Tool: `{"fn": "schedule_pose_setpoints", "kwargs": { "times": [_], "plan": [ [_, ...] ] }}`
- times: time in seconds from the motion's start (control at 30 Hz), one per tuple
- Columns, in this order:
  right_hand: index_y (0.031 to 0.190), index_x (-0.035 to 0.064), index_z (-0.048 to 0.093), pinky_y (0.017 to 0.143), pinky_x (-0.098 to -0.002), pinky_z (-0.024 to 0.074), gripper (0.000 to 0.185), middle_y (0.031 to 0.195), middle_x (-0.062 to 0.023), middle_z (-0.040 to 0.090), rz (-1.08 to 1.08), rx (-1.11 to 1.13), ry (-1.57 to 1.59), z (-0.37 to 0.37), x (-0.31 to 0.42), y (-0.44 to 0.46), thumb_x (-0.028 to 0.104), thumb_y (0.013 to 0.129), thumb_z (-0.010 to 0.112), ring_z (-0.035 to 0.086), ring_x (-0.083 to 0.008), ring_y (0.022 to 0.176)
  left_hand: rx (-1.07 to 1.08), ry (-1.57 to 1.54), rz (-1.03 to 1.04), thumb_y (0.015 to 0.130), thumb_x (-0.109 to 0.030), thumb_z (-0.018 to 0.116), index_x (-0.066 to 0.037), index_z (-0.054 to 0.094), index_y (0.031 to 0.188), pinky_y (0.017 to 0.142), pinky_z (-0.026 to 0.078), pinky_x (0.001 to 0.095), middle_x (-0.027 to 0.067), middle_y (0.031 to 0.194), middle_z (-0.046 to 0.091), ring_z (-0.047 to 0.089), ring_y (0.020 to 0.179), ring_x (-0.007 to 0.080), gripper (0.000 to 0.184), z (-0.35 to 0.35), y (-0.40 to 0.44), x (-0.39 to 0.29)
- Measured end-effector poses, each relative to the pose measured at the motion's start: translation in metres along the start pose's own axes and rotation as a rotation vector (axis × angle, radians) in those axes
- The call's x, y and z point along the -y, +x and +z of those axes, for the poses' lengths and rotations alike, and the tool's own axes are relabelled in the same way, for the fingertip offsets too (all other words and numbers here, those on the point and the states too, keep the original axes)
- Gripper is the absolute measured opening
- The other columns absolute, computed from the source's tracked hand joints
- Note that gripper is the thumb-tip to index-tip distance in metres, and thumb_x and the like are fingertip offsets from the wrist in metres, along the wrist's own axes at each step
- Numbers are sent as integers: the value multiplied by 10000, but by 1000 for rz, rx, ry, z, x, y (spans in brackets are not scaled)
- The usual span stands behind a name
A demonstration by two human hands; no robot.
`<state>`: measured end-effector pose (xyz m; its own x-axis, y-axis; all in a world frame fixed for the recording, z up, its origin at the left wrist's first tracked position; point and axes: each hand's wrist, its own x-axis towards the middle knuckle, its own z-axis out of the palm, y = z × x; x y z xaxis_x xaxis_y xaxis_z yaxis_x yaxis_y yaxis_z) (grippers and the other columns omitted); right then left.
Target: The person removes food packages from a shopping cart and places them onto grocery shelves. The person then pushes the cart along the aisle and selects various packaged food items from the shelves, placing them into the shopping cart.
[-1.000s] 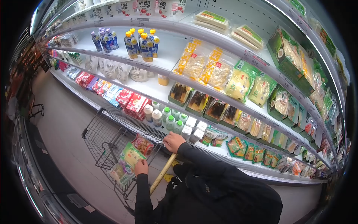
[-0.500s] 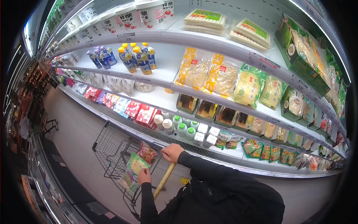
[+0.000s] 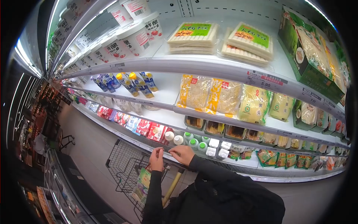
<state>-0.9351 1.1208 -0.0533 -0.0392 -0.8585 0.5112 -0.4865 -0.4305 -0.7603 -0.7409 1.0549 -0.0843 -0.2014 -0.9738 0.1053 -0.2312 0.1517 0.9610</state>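
My left hand (image 3: 156, 159) is raised over the cart's upper edge, its fingertips pressed together. Whatever they pinch, if anything, is too small to make out. Close by on the right, my right hand (image 3: 181, 154) has its fingers bent and drawn together, pointing toward the left hand, and it is off the cart handle (image 3: 173, 187). Below both hands stands the wire shopping cart (image 3: 125, 164). Inside it lies a green-and-clear food package (image 3: 144, 177), partly behind my left forearm.
A refrigerated shelf (image 3: 149, 69) runs along the front and right. It carries yogurt tubs (image 3: 135, 39), flat white packs (image 3: 193, 35), bagged goods (image 3: 254, 103) and green-capped bottles (image 3: 193, 143). On the left is a low case (image 3: 71, 183), with an aisle floor (image 3: 80, 130) between.
My right hand has left the cart handle, and my left hand has risen from the packages in the cart. The two hands are now near each other. The view has tilted up slightly.
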Motion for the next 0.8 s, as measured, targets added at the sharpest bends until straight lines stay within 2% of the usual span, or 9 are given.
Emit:
{"fn": "schedule_pose_setpoints", "kwargs": {
  "times": [0.13, 0.27, 0.33, 0.4, 0.5, 0.53, 0.6, 0.73, 0.8],
  "plan": [
    [1039, 20, 709, 815, -405, 545, 165, 1000, -152, 712, -66, -336, -95, -84, 19, 55, 57, 880, 691, 683, -344, 945, 152, -33, 87, 999, -131, 629, 21, 627, 1189, 898, 539, 324, 109, 1111, 708, 697, 992, 204, 243, 40, 53, -92],
    [1128, 8, 672, 897, -408, 535, 250, 1159, -182, 680, -64, -517, -179, -143, 28, 77, 35, 879, 685, 669, -366, 1055, 202, 12, 339, 982, -126, 639, 9, 603, 1259, 938, 532, 345, 139, 1205, 676, 645, 1138, 255, 310, 77, 96, -148],
    [1189, 14, 651, 920, -413, 535, 319, 1231, -189, 649, -60, -533, -226, -161, 26, 79, 66, 877, 698, 656, -377, 1096, 217, 107, 427, 960, -174, 670, 13, 549, 1348, 1054, 470, 410, 193, 1341, 595, 532, 1306, 321, 447, 90, 113, -169],
    [1249, 20, 629, 943, -419, 535, 391, 1303, -196, 617, -54, -543, -270, -173, 27, 82, 97, 875, 712, 643, -388, 1137, 187, 279, 590, 952, -217, 688, 25, 457, 1444, 1105, 421, 443, 222, 1398, 547, 506, 1329, 366, 595, 107, 130, -178],
    [1342, 4, 568, 1007, -443, 510, 513, 1421, -236, 546, -11, -529, -357, -183, 26, 85, 125, 869, 726, 599, -423, 1226, 217, 368, 657, 940, -225, 710, 33, 361, 1513, 1096, 429, 443, 254, 1432, 510, 507, 1328, 389, 718, 127, 152, -177],
    [1359, -3, 554, 1027, -451, 497, 545, 1448, -249, 524, 10, -522, -359, -183, 25, 85, 139, 865, 733, 583, -435, 1248, 221, 370, 658, 940, -225, 710, 33, 361, 1513, 1096, 429, 443, 254, 1432, 510, 507, 1328, 389, 718, 130, 155, -177],
    [1377, -11, 540, 1048, -459, 484, 577, 1475, -262, 502, 29, -516, -359, -182, 22, 88, 154, 861, 740, 567, -446, 1271, 309, 293, 420, 927, -222, 726, 36, 320, 1537, 1083, 441, 448, 272, 1406, 530, 525, 1313, 397, 777, 136, 161, -179],
    [1370, 4, 551, 988, -435, 526, 586, 1470, -248, 512, 38, -506, -423, -174, 19, 86, 170, 845, 753, 599, -420, 1243, 294, 307, 407, 900, -182, 756, 33, 321, 1531, 1057, 468, 431, 261, 1364, 565, 586, 1245, 367, 795, 139, 166, -180],
    [1367, 11, 556, 956, -423, 544, 591, 1465, -240, 519, 39, -501, -445, -173, 16, 87, 175, 837, 759, 616, -408, 1223, 314, 159, 365, 886, -118, 766, 15, 314, 1533, 1032, 488, 420, 242, 1325, 593, 630, 1176, 325, 800, 139, 168, -182]
  ]
}}
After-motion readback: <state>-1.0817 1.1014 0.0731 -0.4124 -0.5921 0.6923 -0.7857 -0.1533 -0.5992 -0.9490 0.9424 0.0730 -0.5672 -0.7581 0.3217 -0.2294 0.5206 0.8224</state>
